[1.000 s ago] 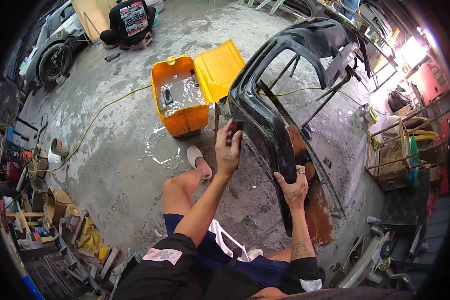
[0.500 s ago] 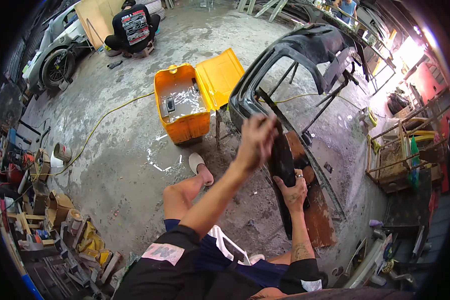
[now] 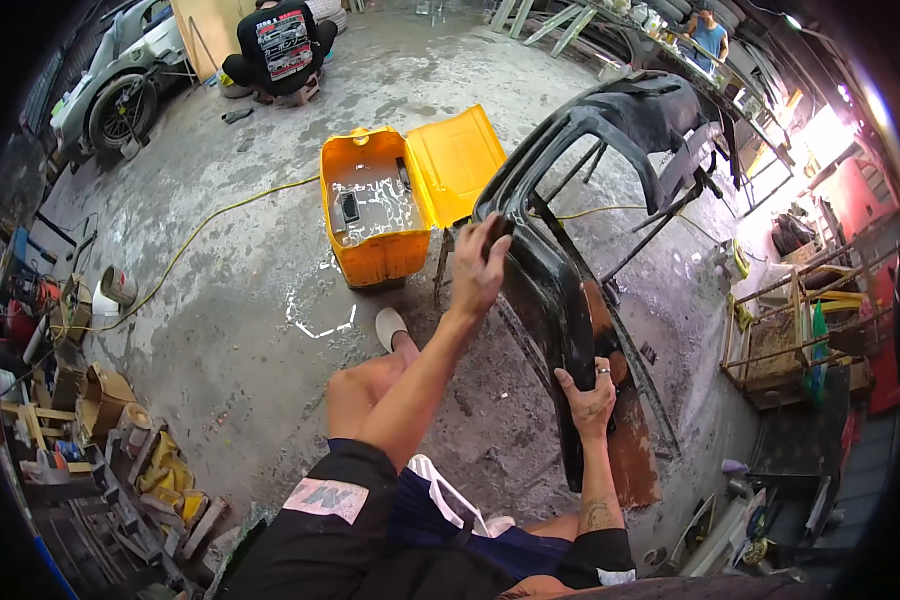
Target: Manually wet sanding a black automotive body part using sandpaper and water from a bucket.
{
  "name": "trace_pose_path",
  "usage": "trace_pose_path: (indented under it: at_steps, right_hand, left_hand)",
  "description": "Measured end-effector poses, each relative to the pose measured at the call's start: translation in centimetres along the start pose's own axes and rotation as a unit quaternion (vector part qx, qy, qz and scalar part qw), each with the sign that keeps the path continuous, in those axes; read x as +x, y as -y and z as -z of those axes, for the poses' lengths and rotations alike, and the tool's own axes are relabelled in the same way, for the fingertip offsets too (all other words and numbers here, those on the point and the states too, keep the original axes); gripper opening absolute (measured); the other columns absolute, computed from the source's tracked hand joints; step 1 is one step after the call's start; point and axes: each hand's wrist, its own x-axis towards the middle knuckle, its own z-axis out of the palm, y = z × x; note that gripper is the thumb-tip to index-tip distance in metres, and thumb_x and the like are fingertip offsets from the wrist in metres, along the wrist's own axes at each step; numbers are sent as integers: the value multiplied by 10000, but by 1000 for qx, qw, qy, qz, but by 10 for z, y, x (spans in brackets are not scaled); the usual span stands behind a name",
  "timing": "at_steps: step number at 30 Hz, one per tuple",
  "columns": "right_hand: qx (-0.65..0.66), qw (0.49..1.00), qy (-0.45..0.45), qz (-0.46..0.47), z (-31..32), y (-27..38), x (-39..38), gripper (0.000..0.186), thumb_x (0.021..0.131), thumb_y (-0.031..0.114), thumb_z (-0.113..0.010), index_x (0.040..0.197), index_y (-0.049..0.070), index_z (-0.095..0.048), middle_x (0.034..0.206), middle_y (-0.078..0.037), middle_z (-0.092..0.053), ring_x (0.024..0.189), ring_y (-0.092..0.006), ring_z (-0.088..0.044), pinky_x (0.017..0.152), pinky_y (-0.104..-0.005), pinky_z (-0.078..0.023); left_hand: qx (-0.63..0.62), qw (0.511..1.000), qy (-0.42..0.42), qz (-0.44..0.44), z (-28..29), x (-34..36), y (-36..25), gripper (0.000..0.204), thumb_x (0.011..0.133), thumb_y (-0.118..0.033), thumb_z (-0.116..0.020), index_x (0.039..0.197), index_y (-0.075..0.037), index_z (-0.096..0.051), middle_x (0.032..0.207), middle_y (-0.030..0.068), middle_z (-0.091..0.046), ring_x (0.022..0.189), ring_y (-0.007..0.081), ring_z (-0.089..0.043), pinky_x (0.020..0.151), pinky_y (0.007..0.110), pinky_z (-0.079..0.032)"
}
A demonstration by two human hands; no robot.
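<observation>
My left hand (image 3: 477, 272) is closed on a dark block (image 3: 487, 230), partly hidden by my fingers, at the side of a long black carbon-weave body panel (image 3: 549, 300). My right hand (image 3: 588, 402) grips the panel's lower arm, thumb at its left. A rusty brown board (image 3: 633, 467) lies under that arm, and black metal stand legs (image 3: 628, 261) show beneath the panel. A yellow tub (image 3: 377, 259) with its lid open stands beyond my left hand, holding murky water and a dark rectangular piece (image 3: 350, 206).
A co-worker (image 3: 277, 55) squats near a silver car (image 3: 110, 90); another person (image 3: 708, 45) is by a cluttered rack. A yellow cord (image 3: 210, 211) crosses the floor. Scrap wood and boxes (image 3: 110, 410) fill the left side, a rusty metal frame (image 3: 800, 330) the right.
My left hand swung right over the panel and is now back leftward, higher than a second ago. The view has shifted slightly. My right hand keeps its grip.
</observation>
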Motion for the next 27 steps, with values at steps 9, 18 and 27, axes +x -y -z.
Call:
trace_pose_path:
  at_steps: [9,18,27]
  right_hand:
    - [25,999,34,-21,1,7,3,748,783,601,-928,1180,30,-651,1018,-210,-713,997,-415,-709,892,-506,-559]
    - [-32,999,13,-6,4,14,3,784,757,583,-940,1225,20,-660,1052,-225,-727,1056,-412,-705,932,-486,-564]
    - [-32,999,16,-1,9,15,2,730,762,531,-942,1219,24,-684,1102,-232,-762,1079,-428,-693,954,-495,-556]
  left_hand:
    - [18,993,59,-102,20,-46,-36,545,987,-117,-762,1496,-8,-603,1327,183,-633,1211,369,-612,1066,416,-495]
    - [107,971,82,-199,-8,-100,-60,579,914,-10,-792,1474,-43,-651,1342,188,-642,1175,388,-599,1025,483,-498]
    - [111,965,61,-229,-23,-97,-68,595,921,-5,-783,1495,-22,-626,1287,181,-647,1147,384,-594,995,441,-490]
